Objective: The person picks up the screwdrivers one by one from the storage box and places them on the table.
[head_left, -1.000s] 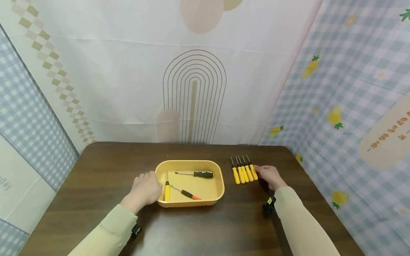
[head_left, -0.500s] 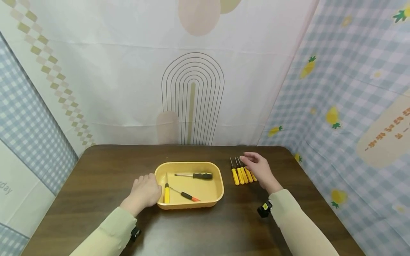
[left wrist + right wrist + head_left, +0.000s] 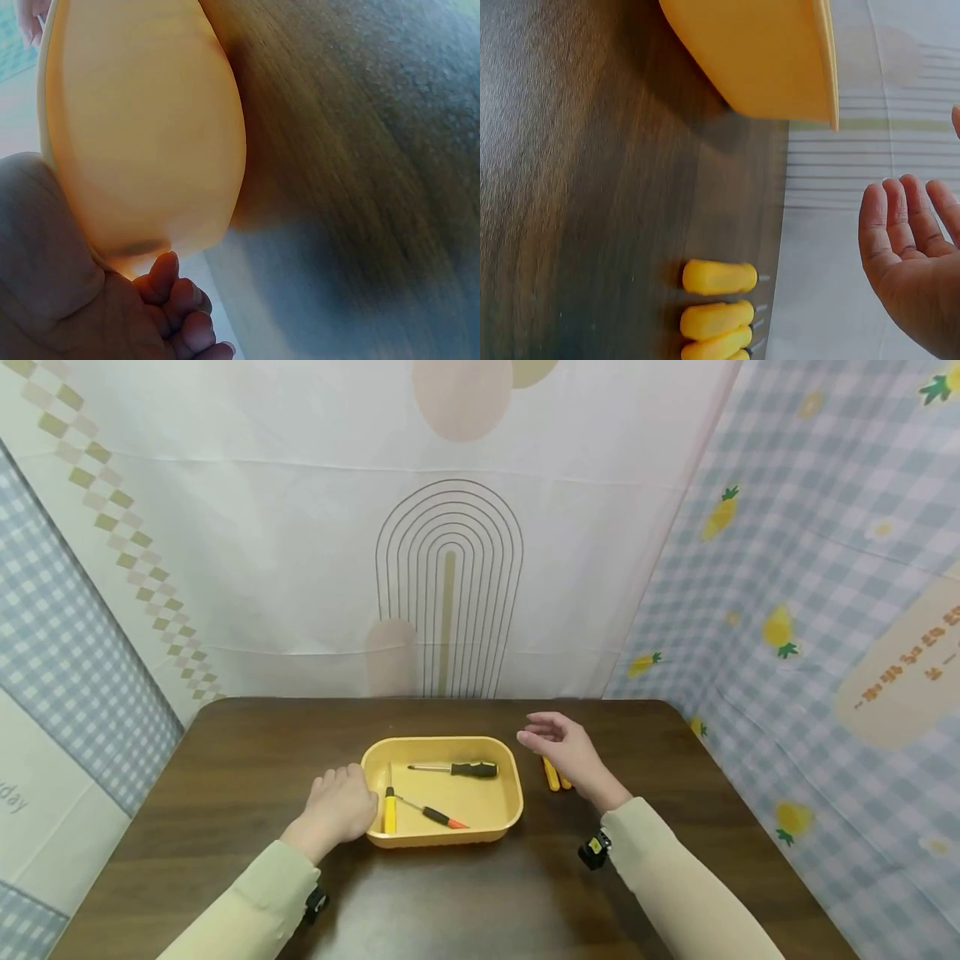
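Note:
My left hand (image 3: 335,806) grips the left end of the yellow tray (image 3: 442,837); in the left wrist view the thumb and curled fingers of the hand (image 3: 112,315) pinch its wall (image 3: 142,135). Inside lie a yellow-handled screwdriver (image 3: 390,814), a black-handled one (image 3: 474,769) and a black-and-orange one (image 3: 435,816). My right hand (image 3: 570,753), fingers relaxed and holding nothing, hovers right of the tray, hiding part of a row of yellow screwdrivers (image 3: 552,775). The right wrist view shows several yellow handles (image 3: 718,277) below and left of the empty hand (image 3: 915,259).
The brown wooden table (image 3: 435,902) runs back to a white patterned cloth (image 3: 300,568). Blue checked cloth (image 3: 787,552) hangs along the right side, and more hangs at the left.
My right hand has risen from the right end of the screwdriver row and moved left across it, toward the tray. The left hand and tray have stayed in place.

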`<state>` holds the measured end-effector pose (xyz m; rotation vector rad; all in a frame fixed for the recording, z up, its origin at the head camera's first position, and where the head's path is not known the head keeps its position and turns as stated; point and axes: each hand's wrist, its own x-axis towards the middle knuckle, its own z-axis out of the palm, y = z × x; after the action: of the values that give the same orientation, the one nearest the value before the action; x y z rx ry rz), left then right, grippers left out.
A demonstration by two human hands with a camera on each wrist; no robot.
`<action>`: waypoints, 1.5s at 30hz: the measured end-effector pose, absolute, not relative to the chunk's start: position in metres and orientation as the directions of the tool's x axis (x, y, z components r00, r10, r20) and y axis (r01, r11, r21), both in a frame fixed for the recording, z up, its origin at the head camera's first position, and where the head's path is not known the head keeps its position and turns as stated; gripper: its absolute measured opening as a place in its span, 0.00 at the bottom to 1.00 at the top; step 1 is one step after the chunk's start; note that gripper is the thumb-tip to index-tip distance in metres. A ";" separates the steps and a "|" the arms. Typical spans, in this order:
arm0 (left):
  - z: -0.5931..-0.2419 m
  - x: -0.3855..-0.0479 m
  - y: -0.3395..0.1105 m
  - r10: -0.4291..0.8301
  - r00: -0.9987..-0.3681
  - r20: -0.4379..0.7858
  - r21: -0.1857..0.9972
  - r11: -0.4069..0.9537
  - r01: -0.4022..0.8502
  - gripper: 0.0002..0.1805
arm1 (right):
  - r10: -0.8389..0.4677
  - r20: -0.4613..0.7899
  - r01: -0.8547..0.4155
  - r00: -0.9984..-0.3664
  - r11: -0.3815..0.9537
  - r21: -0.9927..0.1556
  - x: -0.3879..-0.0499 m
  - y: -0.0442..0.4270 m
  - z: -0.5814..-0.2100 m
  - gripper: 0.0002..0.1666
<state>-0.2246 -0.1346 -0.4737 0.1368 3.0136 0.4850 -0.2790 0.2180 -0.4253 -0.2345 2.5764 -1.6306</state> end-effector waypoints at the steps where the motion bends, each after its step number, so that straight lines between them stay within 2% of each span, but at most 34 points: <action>1: -0.473 -0.224 -0.135 0.102 -0.992 -0.073 0.316 0.946 0.074 0.22 | -0.180 0.016 -0.094 -0.983 0.430 -0.898 -0.279 0.215 -0.425 0.33; 13: -0.472 -0.224 -0.135 0.105 -0.992 -0.069 0.319 0.945 0.078 0.21 | -0.242 0.070 -0.175 -0.968 0.444 -0.879 -0.285 0.189 -0.434 0.31; 28: -0.473 -0.226 -0.133 0.091 -0.993 -0.081 0.322 0.945 0.060 0.23 | -0.350 0.044 -0.209 -0.936 0.450 -0.868 -0.281 0.161 -0.435 0.31; 38: -0.474 -0.226 -0.134 0.089 -0.993 -0.082 0.322 0.945 0.058 0.23 | -0.403 0.028 -0.236 -0.915 0.477 -0.847 -0.280 0.143 -0.447 0.35; 45: -0.472 -0.226 -0.133 0.083 -0.993 -0.085 0.313 0.948 0.053 0.23 | -0.448 -0.012 -0.229 -0.894 0.480 -0.847 -0.279 0.130 -0.459 0.34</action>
<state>-0.2256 -0.1330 -0.4719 0.1049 3.0042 0.4785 -0.2789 0.1299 -0.4591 -0.5815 2.4962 -1.3752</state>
